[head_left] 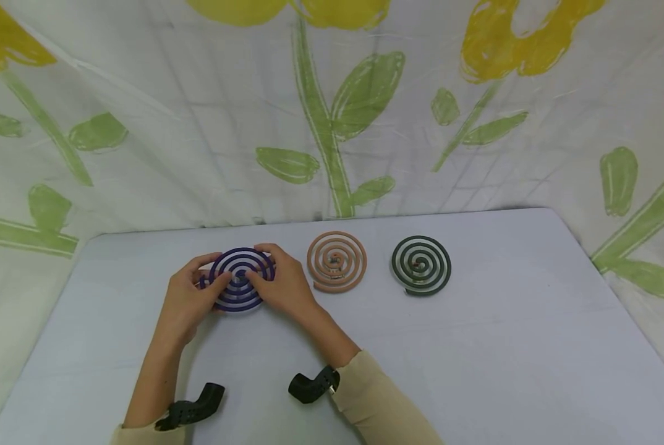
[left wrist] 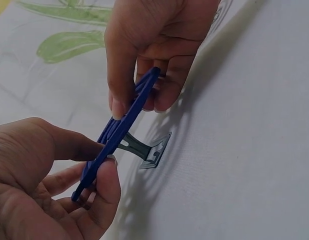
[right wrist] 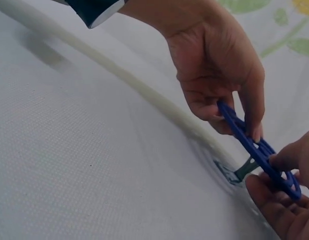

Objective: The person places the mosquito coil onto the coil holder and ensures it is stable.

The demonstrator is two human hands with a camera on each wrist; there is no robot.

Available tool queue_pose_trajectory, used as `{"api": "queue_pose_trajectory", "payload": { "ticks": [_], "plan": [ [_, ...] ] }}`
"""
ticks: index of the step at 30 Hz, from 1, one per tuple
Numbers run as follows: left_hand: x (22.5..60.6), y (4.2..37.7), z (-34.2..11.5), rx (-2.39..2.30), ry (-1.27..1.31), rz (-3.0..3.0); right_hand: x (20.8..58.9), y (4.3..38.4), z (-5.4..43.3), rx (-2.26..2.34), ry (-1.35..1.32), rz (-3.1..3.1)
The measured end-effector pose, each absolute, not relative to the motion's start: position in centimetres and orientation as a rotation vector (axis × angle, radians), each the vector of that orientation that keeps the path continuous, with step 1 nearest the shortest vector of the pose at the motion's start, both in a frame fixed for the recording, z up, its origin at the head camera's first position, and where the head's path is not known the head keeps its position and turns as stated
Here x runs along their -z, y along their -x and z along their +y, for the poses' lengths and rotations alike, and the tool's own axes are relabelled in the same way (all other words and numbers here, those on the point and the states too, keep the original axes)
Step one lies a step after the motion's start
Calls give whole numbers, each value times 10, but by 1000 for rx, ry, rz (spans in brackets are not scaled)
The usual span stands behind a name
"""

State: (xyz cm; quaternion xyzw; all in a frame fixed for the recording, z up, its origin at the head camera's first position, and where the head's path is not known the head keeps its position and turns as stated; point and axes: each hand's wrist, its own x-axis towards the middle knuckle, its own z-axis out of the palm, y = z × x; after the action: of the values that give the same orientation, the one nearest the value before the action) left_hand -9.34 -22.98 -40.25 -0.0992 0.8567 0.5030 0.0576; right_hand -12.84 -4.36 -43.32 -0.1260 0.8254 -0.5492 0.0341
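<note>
A dark blue mosquito coil (head_left: 238, 308) is held between both hands at the left rear of the table. My left hand (head_left: 184, 300) grips its left edge, thumb on the upper face and fingers beneath. On the opposite edge, my right hand (head_left: 284, 281) pinches the coil with the thumb on top and fingers under the rim. Both thumbs lie near the spiral's centre. In the left wrist view the coil (left wrist: 127, 122) is tilted above a small metal stand (left wrist: 155, 154), whose flat base is close to the white surface and whose arm reaches the coil's underside.
An orange coil (head_left: 336, 289) lies just right of my right hand, and a dark green coil (head_left: 448, 267) farther right; metal pieces show at their centres. The white table (head_left: 504, 346) ends at a flower-printed curtain (head_left: 215, 154). Black mounts (head_left: 195, 408) sit on both wrists.
</note>
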Motion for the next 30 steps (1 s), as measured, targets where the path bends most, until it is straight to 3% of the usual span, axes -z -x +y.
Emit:
{"api": "queue_pose_trajectory", "payload": {
  "ticks": [30],
  "plan": [
    [402, 93, -230, -1510, 286, 2573, 432, 129, -43, 1679, 374, 2529]
  ]
}}
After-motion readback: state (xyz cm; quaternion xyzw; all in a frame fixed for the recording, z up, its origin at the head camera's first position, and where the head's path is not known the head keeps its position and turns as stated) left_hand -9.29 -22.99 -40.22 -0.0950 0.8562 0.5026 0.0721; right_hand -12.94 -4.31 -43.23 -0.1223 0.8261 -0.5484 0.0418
